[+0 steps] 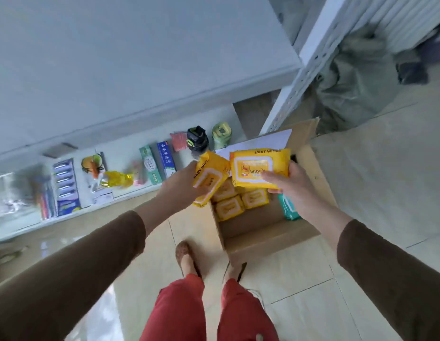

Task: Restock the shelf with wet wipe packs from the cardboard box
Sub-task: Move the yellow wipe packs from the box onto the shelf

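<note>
Pale floor tiles [361, 168] fill most of the view, with a white shelf unit running along the left and a perforated white upright [287, 99] beside it. Its low shelf [120, 195] carries a row of small goods: toothpaste boxes [160, 163], a blister card of razors [65, 185], a black bottle [197, 141] and a green one [221, 134].

On the floor just right of the shelf's end sits the open cardboard box [268, 239], still holding several yellow packs [238, 200] laid flat and a teal pack [289, 207] against its right wall.

Over the box both hands hold a yellow baby-wipe pack each. The left hand [182, 185] grips the left pack [209, 178] from its left side, the pack tilted on edge with its long axis running up and away toward the shelf. The right hand [287, 183] pinches the right pack [260, 168] at its lower right corner, face up, long axis lying across the view. The two packs nearly touch at their upper corners.

The shelf lies to the left of both hands, so the left hand is the nearer one, and its pack probably goes first. The bare stretch of shelf edge near the toothpaste boxes looks like the closest landing spot, though how much room lies behind those goods cannot be told.
</note>
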A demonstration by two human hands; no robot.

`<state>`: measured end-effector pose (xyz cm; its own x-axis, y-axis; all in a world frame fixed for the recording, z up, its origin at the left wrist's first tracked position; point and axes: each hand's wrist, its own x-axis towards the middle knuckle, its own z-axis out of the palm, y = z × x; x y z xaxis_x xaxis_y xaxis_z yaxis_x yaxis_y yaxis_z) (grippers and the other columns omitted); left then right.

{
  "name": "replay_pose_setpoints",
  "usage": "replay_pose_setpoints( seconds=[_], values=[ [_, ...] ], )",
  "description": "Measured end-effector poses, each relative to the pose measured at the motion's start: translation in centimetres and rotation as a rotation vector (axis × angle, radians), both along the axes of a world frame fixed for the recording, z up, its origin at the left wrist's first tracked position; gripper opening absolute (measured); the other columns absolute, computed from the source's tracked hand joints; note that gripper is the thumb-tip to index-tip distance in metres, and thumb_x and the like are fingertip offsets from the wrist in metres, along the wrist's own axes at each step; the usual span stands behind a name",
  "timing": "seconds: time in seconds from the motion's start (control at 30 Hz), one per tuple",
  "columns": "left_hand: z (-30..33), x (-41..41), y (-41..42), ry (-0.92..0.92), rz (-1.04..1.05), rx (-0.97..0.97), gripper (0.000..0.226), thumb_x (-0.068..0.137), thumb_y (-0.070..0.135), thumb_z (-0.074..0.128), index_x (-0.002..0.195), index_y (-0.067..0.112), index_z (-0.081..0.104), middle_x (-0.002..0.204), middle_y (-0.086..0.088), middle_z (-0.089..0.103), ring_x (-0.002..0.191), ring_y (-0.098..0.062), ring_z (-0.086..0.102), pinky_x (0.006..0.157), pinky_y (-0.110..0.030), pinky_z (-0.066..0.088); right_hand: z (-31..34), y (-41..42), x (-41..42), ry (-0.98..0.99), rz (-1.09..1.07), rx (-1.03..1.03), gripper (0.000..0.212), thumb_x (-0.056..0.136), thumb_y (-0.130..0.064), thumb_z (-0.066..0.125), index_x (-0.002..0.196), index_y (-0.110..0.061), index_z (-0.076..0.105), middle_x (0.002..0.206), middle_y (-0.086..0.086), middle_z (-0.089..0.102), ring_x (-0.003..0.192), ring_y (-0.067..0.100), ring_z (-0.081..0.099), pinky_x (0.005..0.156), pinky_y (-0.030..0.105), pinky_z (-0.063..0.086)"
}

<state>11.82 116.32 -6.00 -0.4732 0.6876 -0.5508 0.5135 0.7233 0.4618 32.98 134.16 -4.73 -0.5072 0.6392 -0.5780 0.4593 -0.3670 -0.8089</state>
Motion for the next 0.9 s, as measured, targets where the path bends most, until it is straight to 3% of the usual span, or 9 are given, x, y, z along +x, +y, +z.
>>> replay_pose_setpoints(
  seconds=[0.1, 0.17, 0.27, 0.4, 0.57, 0.67, 0.9],
  values=[
    [7.4, -3.5, -4.6, -0.029, 0.07, 0.103, 0.073, 0.075, 0.051, 0.074, 0.136, 0.031, 0.04, 0.114, 0.002, 0.064, 0.096, -0.025, 0.063, 0.079, -0.041, 0.055, 6.9, -2.5, -3.6, 0.078, 0.062, 0.056, 0.026, 0.082, -0.018, 0.079, 0.106, -0.022, 0.069, 0.107, 0.005, 0.076, 0.097, 0.021, 0.072, 0.075, 0.039, 0.059],
    [11.5, -6.4, -7.6, -0.041, 0.11, 0.16, 0.06, 0.073, 0.049, 0.077, 0.123, 0.034, 0.046, 0.103, 0.006, 0.064, 0.089, -0.02, 0.062, 0.069, -0.033, 0.05, 10.8, -4.3, -6.9, 0.123, 0.096, 0.09, 0.019, 0.086, -0.016, 0.075, 0.102, -0.024, 0.068, 0.102, 0.001, 0.076, 0.097, 0.019, 0.072, 0.07, 0.032, 0.058],
    [16.4, -11.4, -12.0, -0.028, 0.143, 0.217, 0.042, 0.074, 0.044, 0.079, 0.104, 0.033, 0.052, 0.089, 0.01, 0.065, 0.081, -0.014, 0.063, 0.065, -0.033, 0.051, 15.2, -7.5, -12.8, 0.178, 0.139, 0.129, 0.017, 0.088, -0.017, 0.073, 0.101, -0.025, 0.069, 0.095, -0.008, 0.076, 0.092, 0.011, 0.072, 0.071, 0.026, 0.055],
    [20.3, -19.8, -17.2, 0.044, 0.165, 0.261, 0.029, 0.077, 0.038, 0.078, 0.095, 0.031, 0.057, 0.079, 0.008, 0.066, 0.074, -0.014, 0.064, 0.063, -0.034, 0.051, 18.3, -11.7, -21.3, 0.224, 0.158, 0.149, 0.022, 0.084, -0.021, 0.076, 0.105, -0.025, 0.071, 0.105, -0.003, 0.077, 0.1, 0.015, 0.072, 0.089, 0.035, 0.053],
    [23.1, -29.8, -20.9, 0.124, 0.161, 0.294, 0.032, 0.081, 0.034, 0.077, 0.106, 0.036, 0.058, 0.085, 0.011, 0.066, 0.078, -0.011, 0.062, 0.066, -0.031, 0.047, 20.2, -15.0, -31.4, 0.283, 0.219, 0.181, 0.023, 0.086, -0.015, 0.074, 0.108, -0.021, 0.07, 0.107, -0.002, 0.076, 0.102, 0.013, 0.071, 0.096, 0.033, 0.05],
    [23.4, -35.1, -21.2, 0.182, 0.147, 0.284, 0.039, 0.079, 0.036, 0.078, 0.112, 0.032, 0.058, 0.092, 0.007, 0.067, 0.086, -0.018, 0.063, 0.072, -0.035, 0.049, 20.6, -14.8, -36.4, 0.294, 0.239, 0.208, 0.024, 0.085, -0.015, 0.075, 0.108, -0.021, 0.07, 0.109, 0.0, 0.076, 0.105, 0.016, 0.071, 0.101, 0.035, 0.049],
    [23.6, -46.2, -17.8, 0.274, 0.181, 0.298, 0.053, 0.076, 0.034, 0.082, 0.122, 0.029, 0.058, 0.104, 0.003, 0.064, 0.098, -0.024, 0.062, 0.085, -0.039, 0.052, 20.1, -11.1, -47.2, 0.309, 0.271, 0.259, 0.031, 0.084, -0.012, 0.077, 0.11, -0.025, 0.069, 0.106, -0.006, 0.076, 0.098, 0.01, 0.071, 0.088, 0.024, 0.052]
  ],
)
